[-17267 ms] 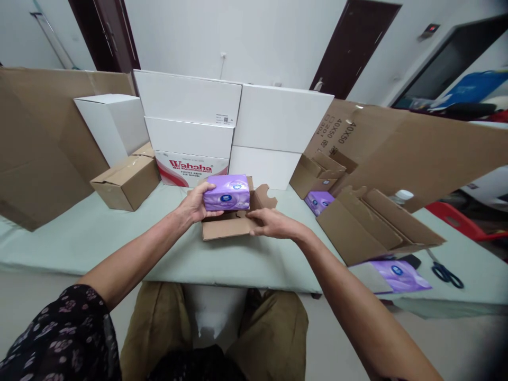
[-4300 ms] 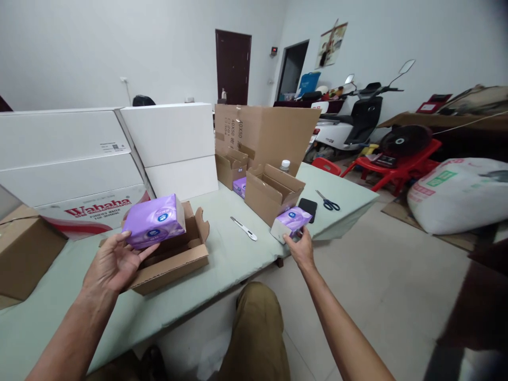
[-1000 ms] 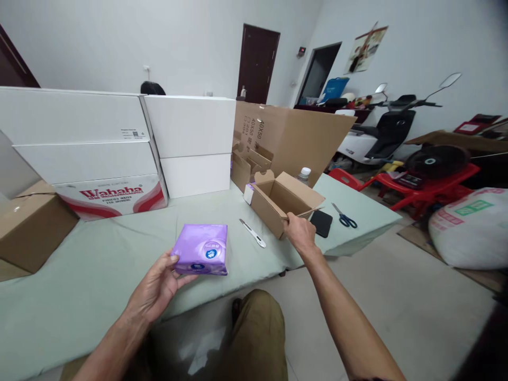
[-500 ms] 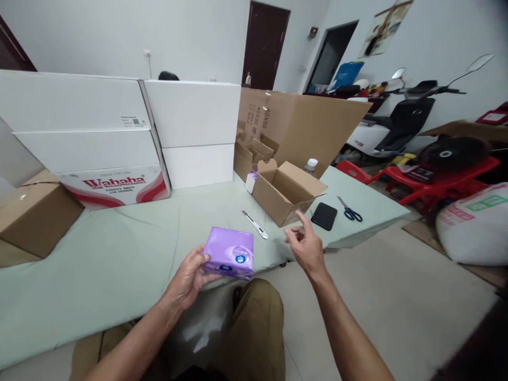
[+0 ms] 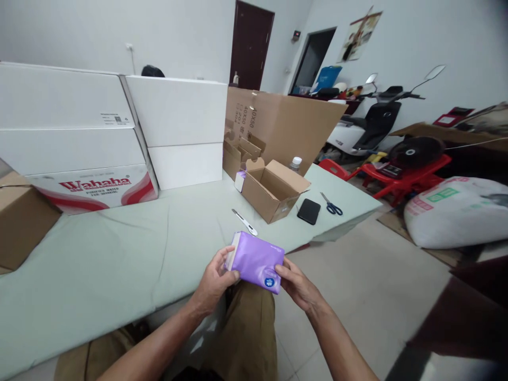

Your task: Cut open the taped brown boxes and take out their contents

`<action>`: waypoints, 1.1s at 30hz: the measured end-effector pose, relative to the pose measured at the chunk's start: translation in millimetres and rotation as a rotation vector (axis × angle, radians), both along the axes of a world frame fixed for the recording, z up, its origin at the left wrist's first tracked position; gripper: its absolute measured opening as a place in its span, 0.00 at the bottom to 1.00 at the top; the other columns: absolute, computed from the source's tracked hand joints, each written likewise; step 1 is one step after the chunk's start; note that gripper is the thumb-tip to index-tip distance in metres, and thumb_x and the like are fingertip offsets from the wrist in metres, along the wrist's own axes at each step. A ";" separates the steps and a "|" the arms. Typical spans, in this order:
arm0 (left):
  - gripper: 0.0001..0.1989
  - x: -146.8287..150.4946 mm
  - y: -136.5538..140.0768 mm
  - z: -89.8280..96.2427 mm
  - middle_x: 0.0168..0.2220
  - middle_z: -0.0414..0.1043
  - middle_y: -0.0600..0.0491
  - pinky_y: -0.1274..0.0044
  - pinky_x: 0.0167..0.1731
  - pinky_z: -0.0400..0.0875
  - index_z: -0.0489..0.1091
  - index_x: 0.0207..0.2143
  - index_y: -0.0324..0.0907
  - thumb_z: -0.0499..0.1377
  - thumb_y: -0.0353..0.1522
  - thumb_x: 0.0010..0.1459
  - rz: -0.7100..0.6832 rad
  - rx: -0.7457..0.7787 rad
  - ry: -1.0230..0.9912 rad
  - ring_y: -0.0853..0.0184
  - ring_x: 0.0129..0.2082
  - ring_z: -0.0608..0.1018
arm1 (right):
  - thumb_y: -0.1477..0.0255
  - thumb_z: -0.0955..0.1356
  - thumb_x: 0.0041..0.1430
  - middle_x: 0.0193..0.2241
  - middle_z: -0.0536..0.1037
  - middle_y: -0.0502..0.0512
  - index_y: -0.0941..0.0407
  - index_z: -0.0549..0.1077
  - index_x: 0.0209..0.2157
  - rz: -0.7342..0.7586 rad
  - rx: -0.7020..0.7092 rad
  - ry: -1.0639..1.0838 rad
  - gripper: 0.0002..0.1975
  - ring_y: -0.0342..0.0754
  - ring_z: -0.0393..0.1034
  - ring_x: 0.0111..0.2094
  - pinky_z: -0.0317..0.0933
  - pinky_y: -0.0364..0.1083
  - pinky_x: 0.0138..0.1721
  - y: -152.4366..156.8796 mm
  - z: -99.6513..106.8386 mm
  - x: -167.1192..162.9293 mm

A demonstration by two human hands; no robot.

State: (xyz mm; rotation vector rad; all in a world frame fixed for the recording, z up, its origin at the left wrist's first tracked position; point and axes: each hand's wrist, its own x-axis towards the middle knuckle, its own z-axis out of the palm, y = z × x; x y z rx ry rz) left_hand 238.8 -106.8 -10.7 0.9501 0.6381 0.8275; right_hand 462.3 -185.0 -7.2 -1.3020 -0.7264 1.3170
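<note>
A purple tissue pack is held between both hands at the table's front edge, above my knee. My left hand grips its left end, thumb on the top face. At the right end, my right hand is closed on the pack with its thumb on top; the other fingers are partly hidden beneath. Just beyond the pack lies a white utility knife. An open brown carton stands farther back, its flaps raised, with a purple-and-white item against its left side.
On the green-covered table lie a black flat case and scissors. A capped bottle stands behind the carton. White boxes and a large cardboard sheet line the back; a brown box sits left.
My right hand has come from beside the carton and taken hold of the tissue pack's right end. The pack has turned and shifted right; the view has swung slightly right.
</note>
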 end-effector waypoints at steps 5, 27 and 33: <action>0.41 15.0 -8.1 -11.7 0.64 0.69 0.41 0.63 0.62 0.64 0.66 0.62 0.44 0.74 0.35 0.44 -0.116 0.064 -0.022 0.46 0.65 0.69 | 0.56 0.80 0.42 0.40 0.84 0.59 0.53 0.78 0.46 -0.116 -0.003 -0.063 0.30 0.58 0.78 0.41 0.70 0.56 0.48 -11.3 -2.8 9.3; 0.26 -63.6 -13.8 -39.7 0.43 0.83 0.41 0.66 0.45 0.74 0.79 0.43 0.39 0.72 0.43 0.42 0.047 -0.111 0.326 0.53 0.42 0.83 | 0.54 0.69 0.57 0.55 0.75 0.80 0.62 0.78 0.54 -0.435 -0.621 -1.377 0.31 0.72 0.71 0.57 0.64 0.62 0.55 102.8 76.5 135.3; 0.26 -64.8 -14.9 -38.7 0.42 0.83 0.42 0.67 0.44 0.74 0.78 0.41 0.40 0.71 0.45 0.41 0.048 -0.118 0.354 0.55 0.41 0.83 | 0.53 0.64 0.64 0.46 0.80 0.78 0.65 0.77 0.52 -0.479 -0.492 -1.139 0.31 0.65 0.80 0.42 0.73 0.58 0.43 120.9 64.4 146.2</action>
